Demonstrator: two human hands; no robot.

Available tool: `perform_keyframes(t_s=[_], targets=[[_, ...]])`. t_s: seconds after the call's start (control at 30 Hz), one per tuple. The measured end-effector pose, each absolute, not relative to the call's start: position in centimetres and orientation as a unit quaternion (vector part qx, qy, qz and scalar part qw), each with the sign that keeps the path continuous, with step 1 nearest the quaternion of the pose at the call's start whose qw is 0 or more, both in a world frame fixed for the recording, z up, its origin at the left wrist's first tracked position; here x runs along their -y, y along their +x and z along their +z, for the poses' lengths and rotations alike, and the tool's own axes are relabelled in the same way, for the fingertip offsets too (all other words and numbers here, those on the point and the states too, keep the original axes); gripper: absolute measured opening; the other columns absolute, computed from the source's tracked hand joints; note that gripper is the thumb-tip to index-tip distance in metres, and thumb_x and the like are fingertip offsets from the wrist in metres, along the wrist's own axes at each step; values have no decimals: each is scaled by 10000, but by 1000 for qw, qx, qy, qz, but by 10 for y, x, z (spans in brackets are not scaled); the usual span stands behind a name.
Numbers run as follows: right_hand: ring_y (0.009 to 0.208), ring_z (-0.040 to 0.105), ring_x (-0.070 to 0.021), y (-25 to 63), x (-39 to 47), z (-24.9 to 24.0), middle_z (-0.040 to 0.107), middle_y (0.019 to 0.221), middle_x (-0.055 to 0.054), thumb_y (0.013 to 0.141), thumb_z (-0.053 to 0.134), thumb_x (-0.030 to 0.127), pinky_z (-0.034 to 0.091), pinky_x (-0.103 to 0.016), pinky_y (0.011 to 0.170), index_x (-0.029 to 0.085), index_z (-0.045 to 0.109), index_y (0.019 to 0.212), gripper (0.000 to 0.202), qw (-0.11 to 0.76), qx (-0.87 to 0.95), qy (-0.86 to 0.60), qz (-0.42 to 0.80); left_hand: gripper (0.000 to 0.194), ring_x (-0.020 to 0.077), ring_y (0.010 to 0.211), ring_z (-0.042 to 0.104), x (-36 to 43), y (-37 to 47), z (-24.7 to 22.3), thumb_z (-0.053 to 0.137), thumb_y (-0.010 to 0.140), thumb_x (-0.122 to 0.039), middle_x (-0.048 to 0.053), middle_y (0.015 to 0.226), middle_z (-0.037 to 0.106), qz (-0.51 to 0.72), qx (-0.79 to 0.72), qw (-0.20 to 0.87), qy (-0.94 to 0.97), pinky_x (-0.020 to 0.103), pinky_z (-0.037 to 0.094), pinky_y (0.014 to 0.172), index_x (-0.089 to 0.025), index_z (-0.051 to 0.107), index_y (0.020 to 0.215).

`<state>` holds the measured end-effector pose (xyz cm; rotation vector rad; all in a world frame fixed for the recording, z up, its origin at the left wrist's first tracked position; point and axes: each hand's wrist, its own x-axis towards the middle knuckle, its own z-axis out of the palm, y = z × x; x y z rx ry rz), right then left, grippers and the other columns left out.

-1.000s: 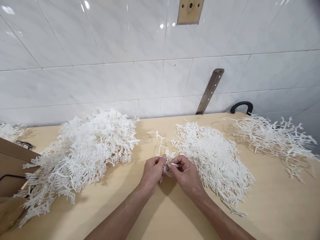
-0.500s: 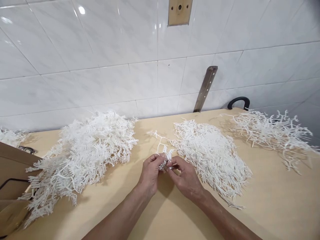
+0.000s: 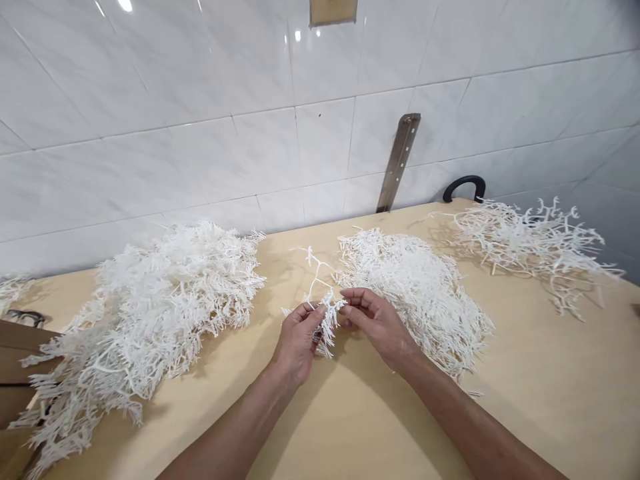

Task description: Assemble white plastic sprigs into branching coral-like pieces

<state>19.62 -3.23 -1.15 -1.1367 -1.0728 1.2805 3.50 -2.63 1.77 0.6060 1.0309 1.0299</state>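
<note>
In front of me my left hand (image 3: pixel 295 341) is closed, with a white plastic branch (image 3: pixel 327 327) pinched between thumb and fingers. Its thin forked stem (image 3: pixel 317 272) reaches away toward the wall, while fine leafy sprigs hang by the thumb. My right hand (image 3: pixel 383 328) has its thumb and forefinger closed together at the right edge of those sprigs. Just beyond the right hand lies a heap of small white sprigs (image 3: pixel 415 287). A larger, fluffier heap of white branches (image 3: pixel 175 287) spreads out to the left of my left hand.
Bare forked white stems (image 3: pixel 525 237) are piled at the back right, near a black curved handle (image 3: pixel 465 181). A metal bracket (image 3: pixel 399 163) leans at the tiled wall. At the left edge are a cardboard box (image 3: pixel 23 343) and a pair of glasses (image 3: pixel 27 317).
The view has turned slightly. My right hand has shifted a little up and right, and its fingers are straighter. More of the branch's sprigs now shows between my hands.
</note>
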Motion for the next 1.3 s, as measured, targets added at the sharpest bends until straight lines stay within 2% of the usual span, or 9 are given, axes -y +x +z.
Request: perform_keyframes(t_s=[0.07, 0.23, 0.47, 0.7, 0.93, 1.3], targets=[[775, 651, -180, 195, 32, -10, 693, 877, -43, 831, 718, 430, 559, -352, 752, 189, 645, 1116, 381, 521, 475, -464, 536, 472, 100, 595, 572, 25, 36, 16, 904, 562, -435, 2, 702, 656, 465, -455, 710, 269, 217, 441, 580, -150, 642, 831], [653, 581, -149, 191, 30, -9, 623, 724, -11, 857, 662, 518, 509, -287, 627, 179, 657, 860, 338, 501, 503, -479, 517, 506, 114, 601, 585, 24, 36, 15, 907, 562, -424, -1, 727, 665, 458, -443, 726, 259, 230, 461, 557, -158, 619, 882], [740, 610, -171, 191, 31, -6, 670, 835, -33, 860, 687, 464, 524, -310, 700, 192, 678, 1011, 312, 508, 505, -463, 523, 485, 120, 572, 569, 23, 29, 13, 893, 595, -411, -15, 712, 632, 422, -433, 747, 277, 255, 467, 527, -173, 598, 897], [693, 572, -164, 192, 31, -8, 638, 758, -19, 872, 656, 496, 486, -296, 651, 183, 678, 894, 314, 489, 527, -489, 494, 480, 124, 573, 571, 20, 28, 9, 913, 561, -375, -2, 709, 646, 417, -427, 756, 269, 254, 436, 540, -162, 600, 856], [699, 579, -175, 194, 32, -2, 641, 744, -29, 907, 611, 494, 483, -309, 661, 185, 658, 833, 321, 481, 536, -491, 490, 473, 155, 683, 618, 19, 28, 13, 912, 574, -403, 40, 776, 684, 428, -415, 759, 260, 278, 463, 663, -135, 656, 869], [727, 627, -190, 191, 33, 3, 675, 766, -40, 906, 618, 500, 519, -328, 717, 184, 667, 849, 325, 468, 538, -474, 517, 469, 110, 544, 518, 21, 29, 14, 818, 660, -563, 20, 657, 624, 415, -429, 743, 303, 233, 379, 500, -137, 650, 756]])
